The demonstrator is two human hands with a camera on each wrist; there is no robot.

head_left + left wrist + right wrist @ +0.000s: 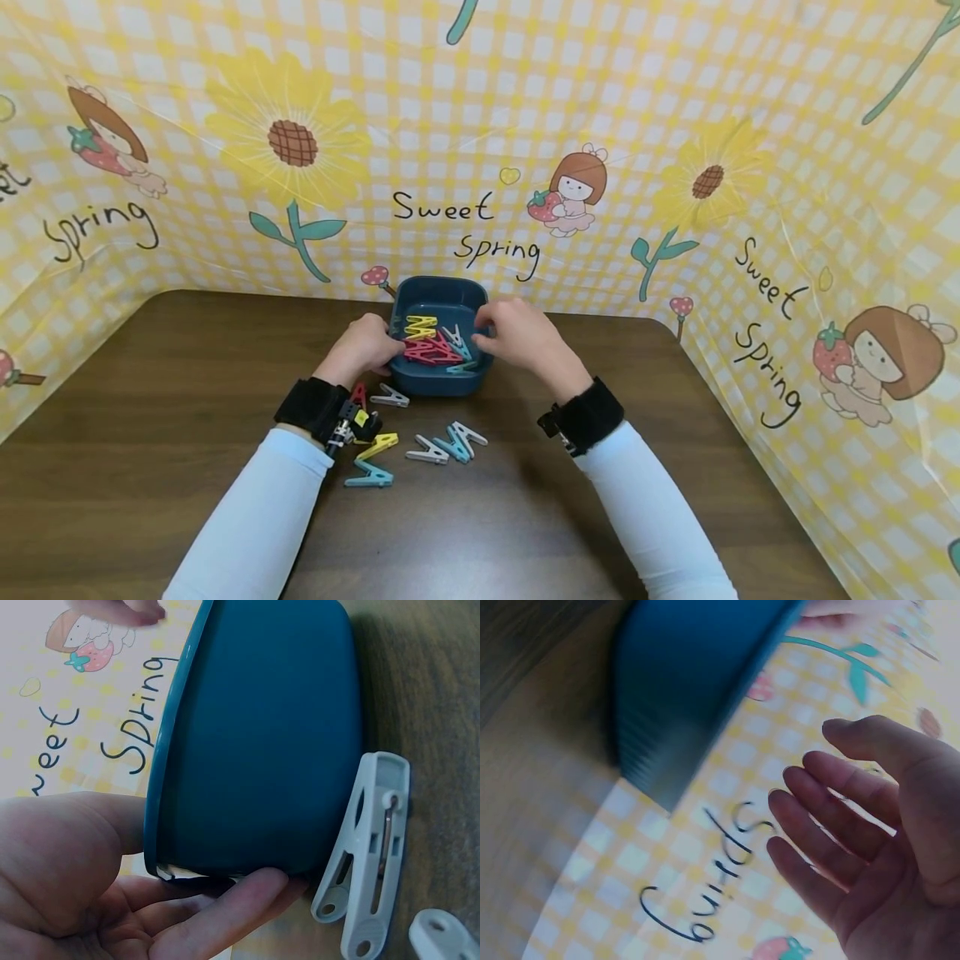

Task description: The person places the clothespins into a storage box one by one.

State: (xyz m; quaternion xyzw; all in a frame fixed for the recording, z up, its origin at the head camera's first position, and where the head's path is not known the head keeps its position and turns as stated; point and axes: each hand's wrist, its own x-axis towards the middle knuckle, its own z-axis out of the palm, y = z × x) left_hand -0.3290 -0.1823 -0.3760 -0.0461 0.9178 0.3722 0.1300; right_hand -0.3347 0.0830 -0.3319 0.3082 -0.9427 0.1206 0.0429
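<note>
Both hands flank a dark teal, rounded-rectangular, smooth-walled open container (442,385), taken here as the centre of a clock face in the head view. Left hand (366,343), at nine o'clock: gripping the container's side wall, thumb over the rim, fingers against the outside. Right hand (517,335), at three o'clock: loosely open, fingers slightly bent, nothing held; the right-wrist view shows its fingertips apart from the container. The container stands on a dark brown, wood-grained worktop (225,400) and holds A-shaped clothes pegs: yellow pegs (422,327) toward ten o'clock, red pegs (433,350) toward six, light-blue pegs (461,367) toward four. Further pegs lie outside: a red peg (359,393), partly hidden by the left wrist, at eight o'clock; a pale grey plastic peg (365,862) just beside the container, between seven and eight; a yellow peg (378,446) and, farther out, a light-blue peg (371,479) at seven; and, at six, a close cluster of one light-blue peg (457,448) between two grey pegs (437,454). Black bands (311,408) encircle both wrists, above pale blue sleeves (240,508). Toward twelve o'clock: a yellow-and-white checked cloth (435,125) printed with flowers and "Sweet Spring".
</note>
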